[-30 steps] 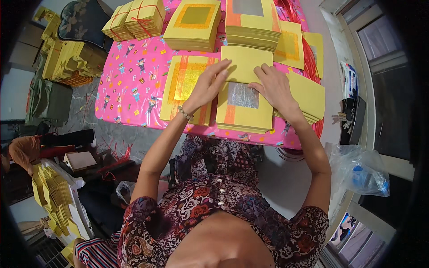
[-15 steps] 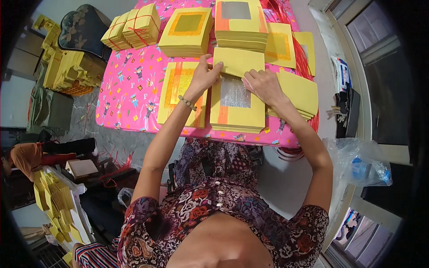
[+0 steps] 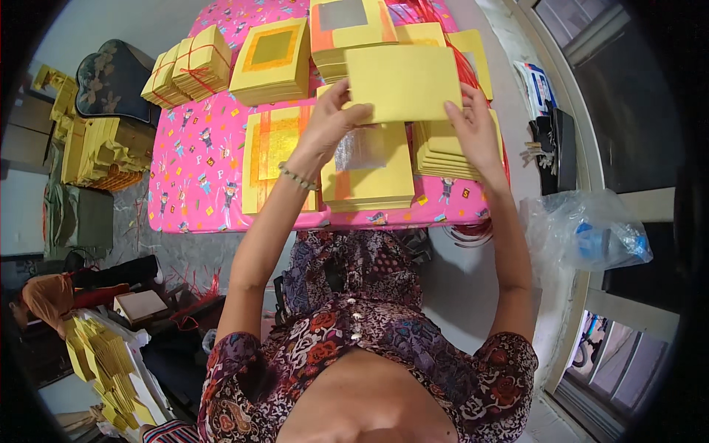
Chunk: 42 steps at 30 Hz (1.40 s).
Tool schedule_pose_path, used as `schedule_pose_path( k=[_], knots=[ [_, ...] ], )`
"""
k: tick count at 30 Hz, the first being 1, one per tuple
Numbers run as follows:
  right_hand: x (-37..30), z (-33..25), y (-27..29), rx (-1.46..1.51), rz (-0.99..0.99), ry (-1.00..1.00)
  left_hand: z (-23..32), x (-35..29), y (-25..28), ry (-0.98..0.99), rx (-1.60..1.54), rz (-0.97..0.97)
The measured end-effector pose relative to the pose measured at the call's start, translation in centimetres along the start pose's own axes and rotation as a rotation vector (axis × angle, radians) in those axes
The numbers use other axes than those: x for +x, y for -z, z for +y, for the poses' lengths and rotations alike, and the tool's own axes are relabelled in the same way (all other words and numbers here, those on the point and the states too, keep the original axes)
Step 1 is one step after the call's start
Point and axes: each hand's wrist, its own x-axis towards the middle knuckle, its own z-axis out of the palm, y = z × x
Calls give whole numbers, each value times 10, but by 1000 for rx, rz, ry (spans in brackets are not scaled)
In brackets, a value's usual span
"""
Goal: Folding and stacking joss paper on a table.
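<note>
Between my two hands a folded yellow paper sheet is held up, plain side showing. Its left edge is gripped by my left hand, which wears a beaded bracelet. The fingers of my right hand close on its lower right corner. Under the sheet lies a stack of yellow paper with a silver patch on top, partly covered. Left of it is a stack with a gold square. Folded yellow sheets are piled to the right, partly behind my right hand.
The table has a pink patterned cover. Thick paper stacks and red-tied bundles stand farther back. Red strands run along the right side. A clear plastic bag is at right; a person bends at far left.
The folded sheet has risen off the silver-patched stack, and my right hand has moved to its right corner. The whole view has shifted a little.
</note>
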Motion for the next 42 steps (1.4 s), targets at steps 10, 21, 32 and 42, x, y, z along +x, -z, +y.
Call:
schedule_pose_path(
  k=[10, 21, 32, 42],
  knots=[
    [-41, 62, 66, 40, 90, -230, -73, 53, -56, 107, 404, -164],
    [-55, 121, 68, -161, 76, -301, -95, 53, -74, 87, 934, -141],
    [-58, 117, 68, -189, 10, -323, -103, 50, -73, -9, 951, -152],
    [-57, 96, 63, -491, 0, -216, -107, 45, -72, -42, 971, -160]
  ],
)
